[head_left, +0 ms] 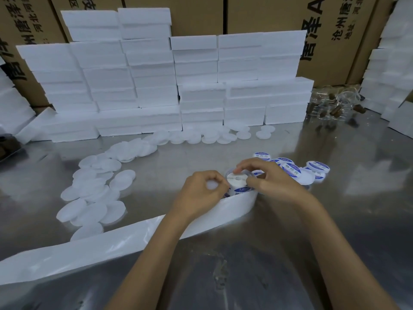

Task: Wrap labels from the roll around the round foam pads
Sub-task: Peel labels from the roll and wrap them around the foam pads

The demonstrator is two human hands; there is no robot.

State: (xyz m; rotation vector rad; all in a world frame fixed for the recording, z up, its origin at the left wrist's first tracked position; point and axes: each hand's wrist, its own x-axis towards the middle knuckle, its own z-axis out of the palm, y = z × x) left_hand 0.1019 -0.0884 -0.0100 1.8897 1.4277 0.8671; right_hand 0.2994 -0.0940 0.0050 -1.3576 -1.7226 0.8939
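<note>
Head view: label roll [238, 181] flat, core hole upward, under right hand's [271, 179] curled fingers; left hand [204, 190] gripping foam pad [212, 185].

On the steel bench [335, 220], the left hand [201, 193] curls around a round foam pad [212, 185] while the right hand [268, 177] pinches at the label roll [238, 181]. A white backing strip [89, 249] trails left. Bare pads [96, 193] lie left, labelled ones [317, 167] right (blue print), foam blocks [156, 86] stacked behind.
</note>
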